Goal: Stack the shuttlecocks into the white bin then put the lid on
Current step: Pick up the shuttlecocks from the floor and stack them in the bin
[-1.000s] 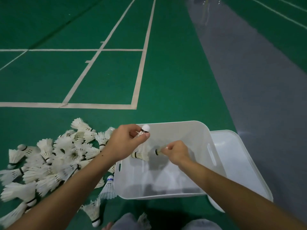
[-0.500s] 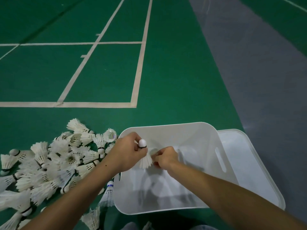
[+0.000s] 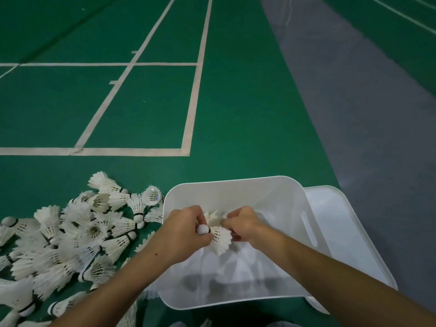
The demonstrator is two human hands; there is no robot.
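Both forearms are bare from the lower edge of the view up to the wrists, with no sleeve showing on either. The left hand [image 3: 181, 232] and right hand [image 3: 244, 224] wear no gloves, rings, watch or wristband. A small dark mole [image 3: 156, 254] marks the left forearm near the wrist.

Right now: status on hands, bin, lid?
Left hand shut on shuttlecock; right hand pinching a second. Both over white bin. Lid off, beside it. Pile remains on floor.
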